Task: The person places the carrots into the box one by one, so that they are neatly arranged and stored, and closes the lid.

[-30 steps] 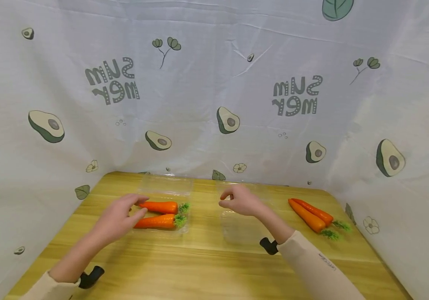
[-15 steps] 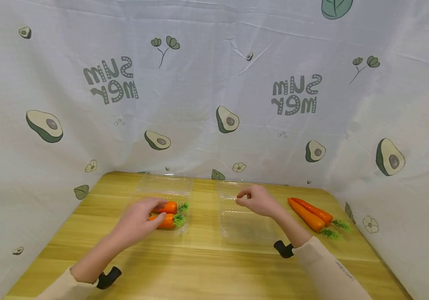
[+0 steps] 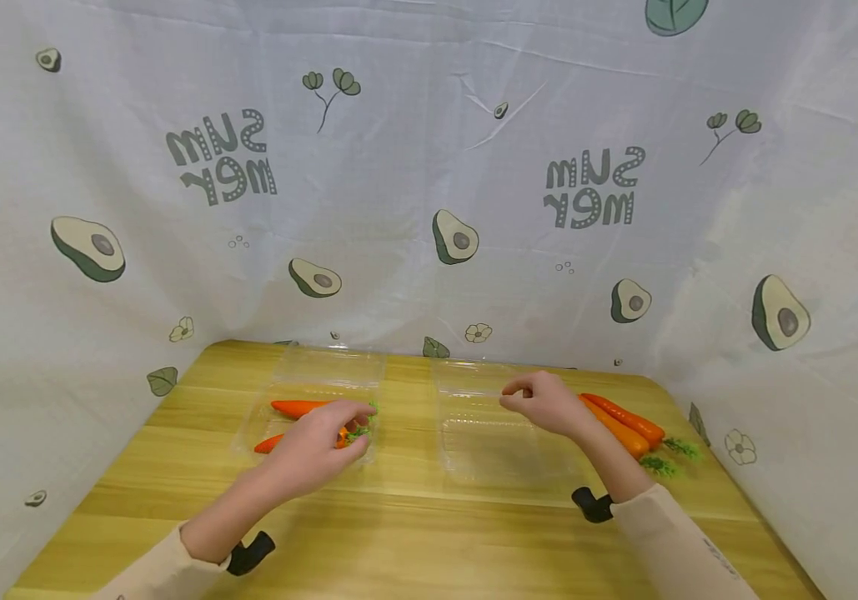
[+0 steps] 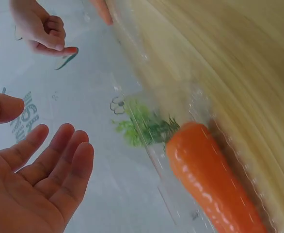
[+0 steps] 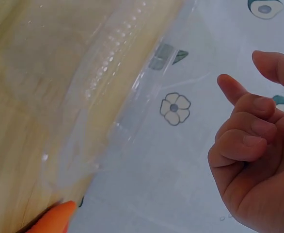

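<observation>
My left hand (image 3: 312, 450) hovers over the clear plastic clamshell box (image 3: 328, 367) on the left, hiding part of two orange carrots (image 3: 295, 408) that lie in it. In the left wrist view its relaxed fingers hold nothing, apart from the carrot (image 4: 214, 179) and its green top (image 4: 144, 124). My right hand (image 3: 551, 404) is above the right side of a second clear clamshell box (image 3: 489, 454), which has its lid folded back. Thumb and forefinger stand apart with nothing between them, and the other fingers curl loosely in the right wrist view.
Two more carrots (image 3: 629, 438) with green tops lie side by side on the wooden table (image 3: 398, 542), right of the second box and partly behind the right hand. A white curtain (image 3: 383, 167) printed with avocados encloses the table at the back and sides.
Both hands have moved right. The left passed over its carrots toward their green tops, uncovering the tips; the right crossed its box toward the loose carrots. The carrots and boxes stay put.
</observation>
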### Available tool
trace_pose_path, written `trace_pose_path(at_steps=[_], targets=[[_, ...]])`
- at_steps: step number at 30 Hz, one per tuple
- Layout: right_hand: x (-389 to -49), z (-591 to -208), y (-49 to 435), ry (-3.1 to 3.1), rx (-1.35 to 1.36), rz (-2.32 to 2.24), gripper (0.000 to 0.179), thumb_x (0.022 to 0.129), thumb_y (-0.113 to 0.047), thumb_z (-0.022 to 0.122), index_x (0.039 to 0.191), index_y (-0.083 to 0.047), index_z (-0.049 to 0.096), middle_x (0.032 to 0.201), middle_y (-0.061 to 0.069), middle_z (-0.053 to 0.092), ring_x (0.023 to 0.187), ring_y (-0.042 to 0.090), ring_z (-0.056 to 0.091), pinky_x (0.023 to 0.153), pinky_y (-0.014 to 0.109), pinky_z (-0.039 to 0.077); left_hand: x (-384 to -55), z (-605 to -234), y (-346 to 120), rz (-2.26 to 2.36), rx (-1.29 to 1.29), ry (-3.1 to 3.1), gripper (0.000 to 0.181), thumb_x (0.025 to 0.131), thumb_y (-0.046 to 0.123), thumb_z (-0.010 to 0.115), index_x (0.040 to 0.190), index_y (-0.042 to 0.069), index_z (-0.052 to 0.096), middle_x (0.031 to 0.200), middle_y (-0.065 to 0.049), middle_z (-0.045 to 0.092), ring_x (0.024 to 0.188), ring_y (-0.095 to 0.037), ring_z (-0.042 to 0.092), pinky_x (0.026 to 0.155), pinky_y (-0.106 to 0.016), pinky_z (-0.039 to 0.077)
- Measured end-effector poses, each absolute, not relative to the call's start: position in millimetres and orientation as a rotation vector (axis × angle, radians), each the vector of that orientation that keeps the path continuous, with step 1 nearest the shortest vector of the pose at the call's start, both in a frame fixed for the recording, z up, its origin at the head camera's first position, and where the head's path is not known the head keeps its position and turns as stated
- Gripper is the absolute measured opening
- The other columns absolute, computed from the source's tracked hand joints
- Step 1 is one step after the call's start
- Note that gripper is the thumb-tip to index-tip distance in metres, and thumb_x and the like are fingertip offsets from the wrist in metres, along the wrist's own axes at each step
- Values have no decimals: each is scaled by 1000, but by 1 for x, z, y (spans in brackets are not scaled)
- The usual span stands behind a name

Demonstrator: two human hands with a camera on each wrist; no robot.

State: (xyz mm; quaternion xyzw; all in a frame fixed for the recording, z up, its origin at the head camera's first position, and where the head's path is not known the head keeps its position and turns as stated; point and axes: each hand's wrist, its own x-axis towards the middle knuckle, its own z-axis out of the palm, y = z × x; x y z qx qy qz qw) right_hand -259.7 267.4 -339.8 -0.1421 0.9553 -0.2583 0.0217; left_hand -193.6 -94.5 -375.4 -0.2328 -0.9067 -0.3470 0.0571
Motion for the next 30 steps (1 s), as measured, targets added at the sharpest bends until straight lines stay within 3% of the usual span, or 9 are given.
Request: trace_pose_path(at_steps=[5,8,12,17,21,26,30], targets=[[-257,-342,277,2976,-402,-807,33,97,-28,65,115,-2,73,73,4,51,66,18,45,61,33,36,-194,-376,-81,-1088,-747,-2764,35,96,23,64,131,19,64,110,10,65,98,-14,61,80,-31,53],[-255,-344,285,2986,-389,-813,32,97,-28,66,115,-3,74,78,5,56,69,19,46,62,33,37,-194,-377,-73,-1135,-771,-2767,35,96,22,64,131,17,63,110,10,64,99,-13,60,81,-31,53],[-253,-344,296,2988,-394,-836,33,97,-27,66,117,-1,73,82,5,60,69,19,46,62,33,37,-196,-381,-63,-1191,-806,-2760,36,96,22,64,131,16,63,111,7,65,98,-14,60,82,-31,54],[-250,-346,307,2987,-374,-851,36,98,-28,64,119,0,71,66,1,44,60,17,41,58,32,34,-198,-385,-53,-1259,-881,-2779,39,97,24,63,136,17,59,118,-1,65,105,-18,60,88,-35,53],[-249,-349,315,2981,-331,-879,40,99,-31,64,122,1,69,67,1,42,61,17,40,57,32,33,-197,-386,-48,-1274,-924,-2804,44,98,28,64,140,17,56,127,-7,62,113,-22,58,93,-41,51],[-248,-355,327,2965,-270,-936,41,100,-29,63,127,2,66,67,1,39,60,16,36,56,31,32,-197,-387,-42,-1300,-911,-2819,49,97,33,65,142,15,55,128,-8,61,113,-22,58,90,-42,51],[-243,-356,336,2972,-255,-945,41,100,-27,63,126,3,66,72,5,47,63,17,40,58,31,35,-199,-391,-36,-1349,-899,-2828,52,97,32,65,143,14,52,128,-10,60,112,-22,58,89,-39,52]])
